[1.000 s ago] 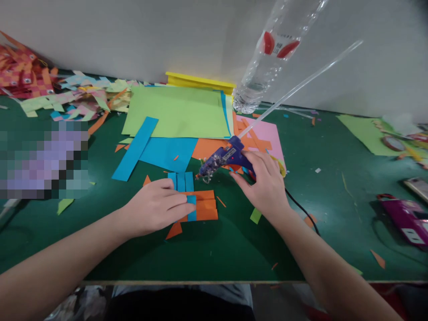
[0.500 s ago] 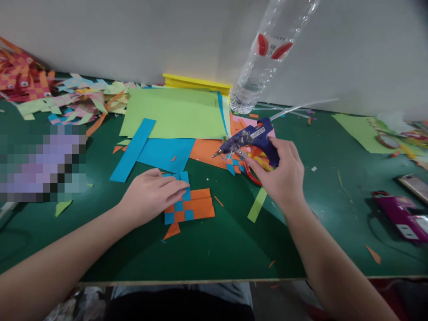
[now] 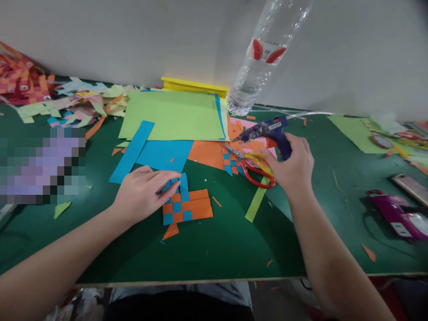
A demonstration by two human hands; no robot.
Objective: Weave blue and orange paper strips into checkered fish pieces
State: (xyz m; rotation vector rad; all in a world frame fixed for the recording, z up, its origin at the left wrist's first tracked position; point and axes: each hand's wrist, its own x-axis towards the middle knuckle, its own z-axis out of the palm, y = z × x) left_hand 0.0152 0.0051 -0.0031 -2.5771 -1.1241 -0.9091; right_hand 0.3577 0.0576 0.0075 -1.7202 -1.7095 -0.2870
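My right hand grips the handle of a dark blue hot glue gun, whose nozzle points left. Strands of glue cling to its front. Below it lie scissors with red and yellow handles. My left hand hovers at the left side of a woven paper piece of orange and blue strips, thumb and index finger slightly apart. Its fingertips are beside an upright blue strip; whether they touch it is unclear. The hand partly hides the weave's upper left.
Light green sheets lie at the back, near a loose blue strip and a leaning plastic bottle. Woven scraps are heaped at the left. A purple device and a phone lie at the right.
My right hand has moved right with the glue gun, uncovering more of the scissors. My left hand's fingers have drawn back left from the blue strip, and the thumb has parted from the index finger.
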